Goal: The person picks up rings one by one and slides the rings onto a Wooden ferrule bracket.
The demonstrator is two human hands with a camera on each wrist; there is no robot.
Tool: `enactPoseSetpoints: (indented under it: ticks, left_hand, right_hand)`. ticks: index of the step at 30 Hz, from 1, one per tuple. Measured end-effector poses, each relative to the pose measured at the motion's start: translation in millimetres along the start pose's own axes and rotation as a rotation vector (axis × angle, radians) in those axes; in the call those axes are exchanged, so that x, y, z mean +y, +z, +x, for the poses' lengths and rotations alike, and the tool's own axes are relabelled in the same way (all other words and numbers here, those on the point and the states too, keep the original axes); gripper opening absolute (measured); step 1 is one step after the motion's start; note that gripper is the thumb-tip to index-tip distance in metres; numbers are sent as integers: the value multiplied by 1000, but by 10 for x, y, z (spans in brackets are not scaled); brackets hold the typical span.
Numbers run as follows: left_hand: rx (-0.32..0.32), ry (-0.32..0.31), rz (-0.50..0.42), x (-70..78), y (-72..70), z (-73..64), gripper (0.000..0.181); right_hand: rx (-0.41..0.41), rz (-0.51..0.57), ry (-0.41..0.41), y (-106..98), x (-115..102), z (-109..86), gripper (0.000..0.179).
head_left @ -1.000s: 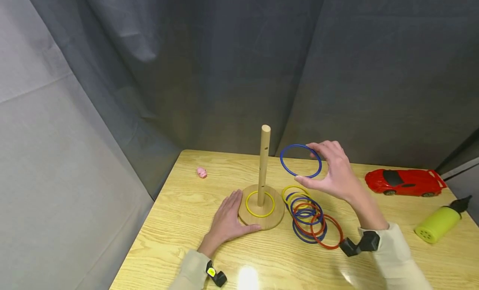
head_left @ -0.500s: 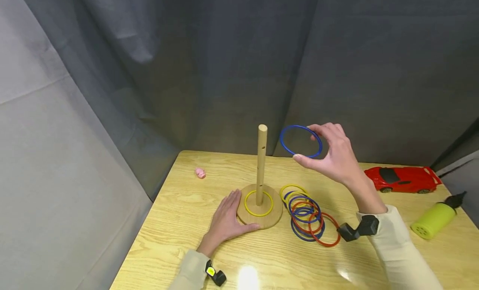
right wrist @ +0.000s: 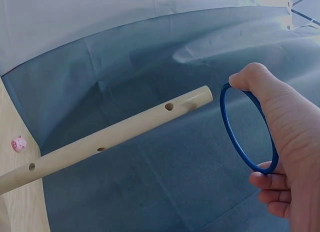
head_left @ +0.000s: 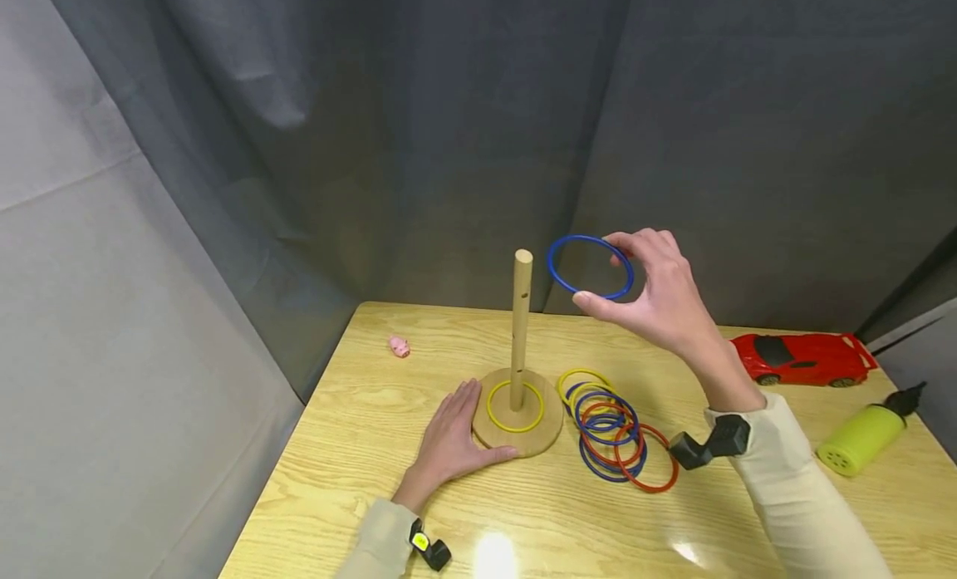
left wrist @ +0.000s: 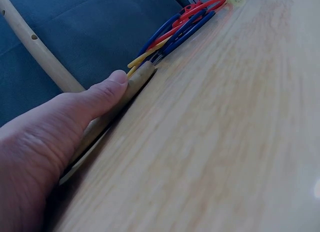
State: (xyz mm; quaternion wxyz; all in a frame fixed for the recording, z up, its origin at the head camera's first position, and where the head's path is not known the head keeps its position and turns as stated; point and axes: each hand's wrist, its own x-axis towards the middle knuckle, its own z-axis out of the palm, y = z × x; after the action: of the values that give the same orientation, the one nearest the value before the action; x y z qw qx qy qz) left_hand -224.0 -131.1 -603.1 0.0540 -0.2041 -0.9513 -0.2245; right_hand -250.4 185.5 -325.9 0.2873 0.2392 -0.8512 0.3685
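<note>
Pinching blue ring (head_left: 586, 237) roughly level, right grip (head_left: 661, 292) near upright peg (head_left: 520, 330), left grip (head_left: 451, 442) spread against round base (head_left: 554, 421)

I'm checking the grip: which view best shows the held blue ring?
Right wrist: the blue ring is largest there, pinched in the right hand. The head view shows it smaller, beside the wooden post; the left wrist view misses it.

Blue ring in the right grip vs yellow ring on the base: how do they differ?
Colour: one is blue, the other yellow.
Support: the blue ring is held in the air by the right grip; the yellow ring lies on the base.
Peg: the yellow ring is around the peg; the blue ring is beside it.
Shared: both are thin round hoops.
</note>
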Motion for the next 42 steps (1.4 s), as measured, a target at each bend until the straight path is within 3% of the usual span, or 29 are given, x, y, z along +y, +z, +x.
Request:
enactPoseSetpoints:
  ticks: [11, 23, 34, 42]
  left_hand:
    - [12, 0, -29, 34, -5, 7, 133]
    - [21, 1, -36, -3, 27, 39, 133]
    - [15, -3, -39, 1, 17, 41, 132]
    - [18, 0, -45, 42, -5, 52, 133]
  right_hand:
    - [5, 24, -52, 78, -126, 150, 62]
    - [-60, -11, -87, 266, -186, 208, 70]
    - [-117, 14, -64, 493, -72, 49, 68]
    - [-172, 6, 0, 608, -22, -125, 72]
